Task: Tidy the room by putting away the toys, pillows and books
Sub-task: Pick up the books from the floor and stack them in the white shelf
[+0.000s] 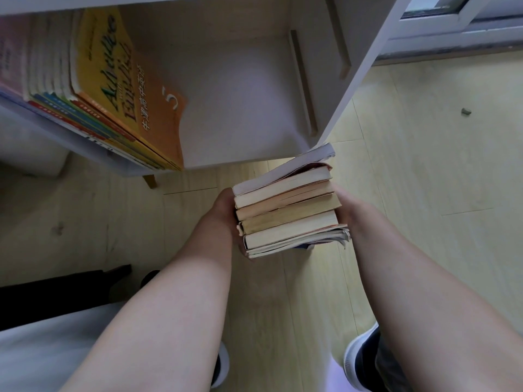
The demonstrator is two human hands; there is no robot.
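Note:
A stack of several worn books (288, 205), page edges facing me, is held in the air between both hands just in front of a white shelf compartment (240, 89). My left hand (223, 210) holds the stack's left end and my right hand (349, 213) holds its right end; the fingers of both are hidden behind the books. The stack's top corner is close to the shelf's right side panel (365, 69). Inside the compartment, several colourful books (93, 89) lean at the left, an orange-yellow one outermost.
The right half of the compartment floor is bare white board. Pale wooden flooring (424, 165) lies below and to the right. A window frame (458, 15) is at the top right. A dark object (56, 290) lies at the lower left, and my shoes (365, 357) show at the bottom.

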